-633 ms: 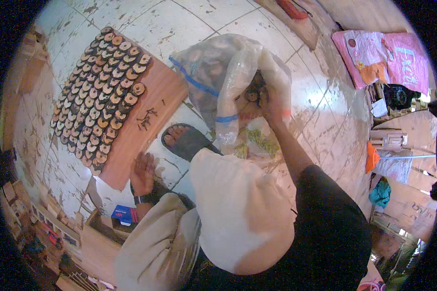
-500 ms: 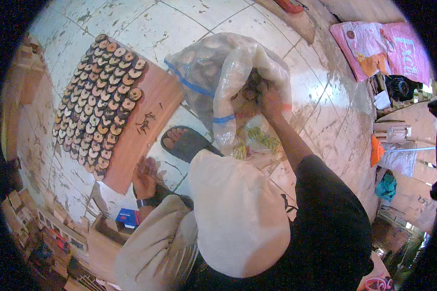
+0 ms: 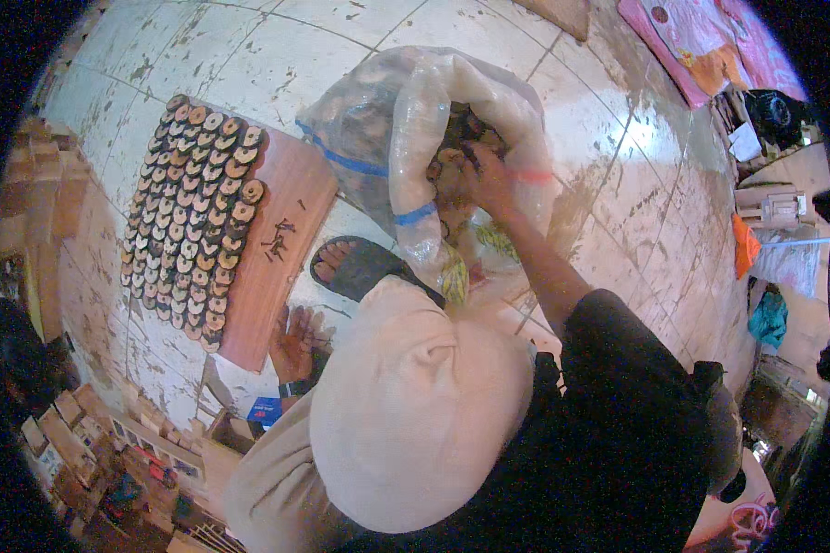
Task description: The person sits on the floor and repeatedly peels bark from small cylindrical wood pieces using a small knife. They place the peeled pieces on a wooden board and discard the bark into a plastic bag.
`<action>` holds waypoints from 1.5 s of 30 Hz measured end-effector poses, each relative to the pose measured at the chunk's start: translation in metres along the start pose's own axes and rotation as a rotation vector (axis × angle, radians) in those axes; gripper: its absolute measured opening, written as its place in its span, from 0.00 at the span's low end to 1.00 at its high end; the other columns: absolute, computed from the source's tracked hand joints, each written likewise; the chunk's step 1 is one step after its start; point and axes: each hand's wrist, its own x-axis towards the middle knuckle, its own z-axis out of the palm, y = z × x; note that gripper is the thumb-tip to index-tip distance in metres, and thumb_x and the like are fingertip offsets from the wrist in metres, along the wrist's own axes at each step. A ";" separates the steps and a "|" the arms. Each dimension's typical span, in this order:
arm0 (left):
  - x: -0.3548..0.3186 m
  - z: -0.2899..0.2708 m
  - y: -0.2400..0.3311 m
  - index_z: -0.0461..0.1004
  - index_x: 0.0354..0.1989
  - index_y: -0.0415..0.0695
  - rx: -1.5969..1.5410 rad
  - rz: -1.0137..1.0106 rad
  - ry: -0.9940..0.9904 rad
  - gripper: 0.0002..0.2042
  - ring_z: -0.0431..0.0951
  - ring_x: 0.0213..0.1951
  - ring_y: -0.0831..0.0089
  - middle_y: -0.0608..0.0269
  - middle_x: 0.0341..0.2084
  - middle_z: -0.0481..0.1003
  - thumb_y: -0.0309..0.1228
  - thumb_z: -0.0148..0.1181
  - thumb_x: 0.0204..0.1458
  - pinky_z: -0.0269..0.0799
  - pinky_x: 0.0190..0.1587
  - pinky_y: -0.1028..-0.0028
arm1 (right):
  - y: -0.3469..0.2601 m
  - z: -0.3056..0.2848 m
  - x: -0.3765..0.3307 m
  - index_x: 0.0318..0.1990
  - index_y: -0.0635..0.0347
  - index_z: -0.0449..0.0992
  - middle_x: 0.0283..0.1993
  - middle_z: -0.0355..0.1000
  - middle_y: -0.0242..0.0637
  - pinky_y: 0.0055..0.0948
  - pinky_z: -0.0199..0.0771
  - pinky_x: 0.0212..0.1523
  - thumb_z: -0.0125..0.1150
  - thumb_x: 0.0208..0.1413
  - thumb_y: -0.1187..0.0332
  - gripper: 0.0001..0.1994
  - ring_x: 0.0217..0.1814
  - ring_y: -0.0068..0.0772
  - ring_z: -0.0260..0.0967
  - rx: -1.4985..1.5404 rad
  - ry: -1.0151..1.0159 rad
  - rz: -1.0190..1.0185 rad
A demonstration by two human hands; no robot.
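My right hand (image 3: 490, 180) reaches into the mouth of a clear plastic sack (image 3: 415, 120) with blue bands. Its fingers touch round brown slices (image 3: 450, 175) inside; shadow hides whether they grip one. Resting palm up beside my sandalled foot (image 3: 355, 265), my left hand (image 3: 295, 339) is open, fingers apart, holding nothing. It lies near the lower end of a reddish-brown wooden board (image 3: 291, 198). Overlapping rows of round, pale, dark-rimmed slices (image 3: 189, 221) cover the board's left part. A small heap of thin dark pieces (image 3: 275, 241) lies on the bare strip.
A blue box (image 3: 265, 411) sits near my left wrist. Green-yellow printed plastic (image 3: 455, 276) lies by the sack's mouth. At the far right are a pink printed bag (image 3: 710, 51), an orange item (image 3: 745, 247) and a teal bundle (image 3: 768, 316). Wooden pieces (image 3: 70, 433) crowd the lower left.
My right hand has shifted left within the sack's mouth, and more slices show there. My left hand stays open beside the board. The whole view has shifted slightly.
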 end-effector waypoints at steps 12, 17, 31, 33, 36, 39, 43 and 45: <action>-0.009 -0.001 0.007 0.59 0.61 0.44 0.092 -0.046 -0.052 0.26 0.65 0.57 0.58 0.52 0.56 0.64 0.44 0.50 0.56 0.63 0.57 0.62 | 0.003 0.020 -0.001 0.50 0.61 0.72 0.51 0.71 0.44 0.37 0.65 0.54 0.60 0.53 0.56 0.22 0.51 0.42 0.68 0.337 -0.137 0.099; -0.012 0.004 0.008 0.59 0.61 0.44 0.122 -0.056 -0.045 0.27 0.66 0.57 0.58 0.52 0.56 0.64 0.44 0.50 0.56 0.63 0.57 0.63 | -0.014 0.015 -0.018 0.47 0.62 0.74 0.47 0.73 0.42 0.36 0.68 0.48 0.60 0.52 0.52 0.23 0.46 0.37 0.69 0.595 -0.366 0.425; -0.025 0.003 0.006 0.58 0.61 0.44 0.177 -0.078 -0.013 0.27 0.66 0.56 0.58 0.52 0.55 0.64 0.44 0.50 0.56 0.63 0.56 0.63 | -0.034 0.056 -0.018 0.46 0.67 0.75 0.47 0.73 0.51 0.39 0.70 0.49 0.60 0.47 0.49 0.28 0.48 0.47 0.72 0.005 -0.453 0.407; -0.026 0.003 0.006 0.58 0.61 0.45 0.184 -0.076 -0.009 0.27 0.66 0.56 0.59 0.52 0.55 0.64 0.44 0.50 0.56 0.63 0.56 0.63 | -0.040 0.067 -0.014 0.46 0.67 0.74 0.48 0.73 0.52 0.39 0.70 0.49 0.61 0.46 0.50 0.27 0.48 0.48 0.72 0.089 -0.452 0.486; -0.028 0.002 0.005 0.58 0.61 0.45 0.186 -0.076 -0.008 0.27 0.66 0.56 0.59 0.52 0.55 0.64 0.44 0.51 0.56 0.63 0.56 0.63 | -0.041 0.068 -0.015 0.47 0.67 0.73 0.48 0.72 0.51 0.40 0.70 0.50 0.64 0.45 0.55 0.26 0.48 0.47 0.71 0.447 -0.521 0.550; -0.028 -0.001 0.005 0.58 0.61 0.45 0.190 -0.080 -0.001 0.27 0.66 0.55 0.59 0.52 0.55 0.65 0.44 0.51 0.56 0.64 0.56 0.63 | -0.036 0.046 -0.025 0.45 0.65 0.74 0.44 0.74 0.44 0.38 0.72 0.47 0.66 0.45 0.59 0.22 0.45 0.42 0.71 0.583 -0.340 0.352; -0.029 -0.003 0.004 0.58 0.61 0.45 0.189 -0.072 0.005 0.27 0.66 0.55 0.59 0.52 0.55 0.65 0.44 0.51 0.56 0.64 0.55 0.64 | -0.029 0.000 -0.034 0.43 0.61 0.74 0.42 0.73 0.37 0.33 0.71 0.44 0.66 0.47 0.60 0.19 0.43 0.36 0.71 0.998 -0.204 0.567; -0.028 -0.003 0.004 0.58 0.61 0.45 0.190 -0.075 0.004 0.27 0.67 0.55 0.59 0.52 0.55 0.65 0.45 0.51 0.55 0.64 0.55 0.64 | -0.031 -0.007 -0.038 0.45 0.61 0.73 0.43 0.73 0.36 0.33 0.70 0.45 0.66 0.47 0.59 0.20 0.44 0.34 0.70 1.094 -0.468 0.711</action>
